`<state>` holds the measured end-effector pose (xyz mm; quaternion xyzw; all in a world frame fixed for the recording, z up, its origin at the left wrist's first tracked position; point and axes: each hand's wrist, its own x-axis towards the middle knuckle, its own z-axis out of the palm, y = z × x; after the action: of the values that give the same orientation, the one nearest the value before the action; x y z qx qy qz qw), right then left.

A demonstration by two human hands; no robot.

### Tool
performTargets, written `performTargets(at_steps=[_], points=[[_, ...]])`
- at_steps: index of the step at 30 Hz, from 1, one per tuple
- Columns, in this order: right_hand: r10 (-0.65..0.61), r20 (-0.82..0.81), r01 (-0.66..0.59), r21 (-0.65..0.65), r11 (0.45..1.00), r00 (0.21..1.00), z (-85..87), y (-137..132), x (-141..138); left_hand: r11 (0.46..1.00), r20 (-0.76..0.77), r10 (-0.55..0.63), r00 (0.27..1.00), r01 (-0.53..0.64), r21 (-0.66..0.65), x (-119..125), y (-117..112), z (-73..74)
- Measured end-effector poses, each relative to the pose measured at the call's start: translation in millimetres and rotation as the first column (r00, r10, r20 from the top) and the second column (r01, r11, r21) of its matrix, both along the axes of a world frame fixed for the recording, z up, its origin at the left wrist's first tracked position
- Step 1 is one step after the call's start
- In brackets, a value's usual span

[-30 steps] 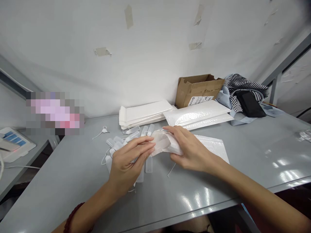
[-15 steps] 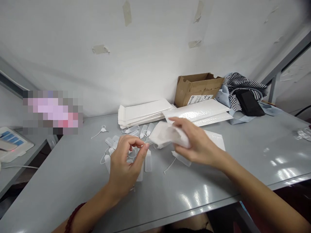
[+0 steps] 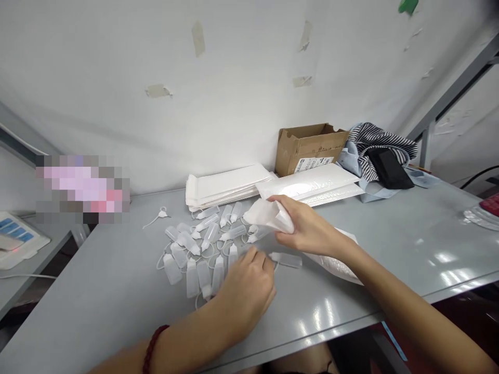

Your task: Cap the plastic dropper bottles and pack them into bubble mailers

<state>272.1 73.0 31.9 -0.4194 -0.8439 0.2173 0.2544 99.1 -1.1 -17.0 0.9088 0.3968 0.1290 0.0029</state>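
Note:
My right hand [image 3: 307, 229] is closed on the open mouth of a white padded envelope [image 3: 268, 214] and holds it tilted above the grey table [image 3: 117, 291]. My left hand [image 3: 247, 287] is lowered to the table with its fingers curled down at the near edge of a pile of several small translucent squeeze bottles with looped caps [image 3: 202, 244]. One bottle [image 3: 286, 259] lies just right of that hand. I cannot see what the left fingers hold, if anything.
Two stacks of white padded envelopes [image 3: 226, 184] [image 3: 312, 182] lie at the back by the wall. A brown cardboard box [image 3: 307, 147] and striped cloth with a black item [image 3: 384, 156] sit at the back right. A loose cap [image 3: 161, 212] lies left. A device [image 3: 15, 241] rests on a side table.
My left hand dropped from beside the envelope's mouth down to the bottles on the table. The right hand kept the envelope raised. The view shifted, showing more of the bottle pile.

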Motion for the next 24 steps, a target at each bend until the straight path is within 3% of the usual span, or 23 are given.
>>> performTargets(at_steps=[3, 9, 18, 24], points=[[0.066, -0.029, -0.069, -0.114, 0.991, 0.997, 5.9, -6, -2, 0.997, 0.042, 0.071, 0.997, -0.071, 0.012, -4, -2, -1.0], [0.21, -0.036, -0.211, -0.283, 0.936, 0.977, 6.5, -11, -5, 0.951, 0.237, 0.301, 0.924, -0.274, -0.141, -24, 0, 7.7], [0.172, 0.139, -0.136, -0.234, 0.963, 0.975, -13.1, -21, -25, 0.965, 0.367, 0.247, 0.897, -0.261, -0.013, -26, -2, -8.7], [0.167, 0.16, -0.135, -0.192, 0.972, 0.973, -12.9, -30, -33, 0.97, 0.431, 0.229, 0.873, -0.24, -0.03, -26, -4, -4.5]])
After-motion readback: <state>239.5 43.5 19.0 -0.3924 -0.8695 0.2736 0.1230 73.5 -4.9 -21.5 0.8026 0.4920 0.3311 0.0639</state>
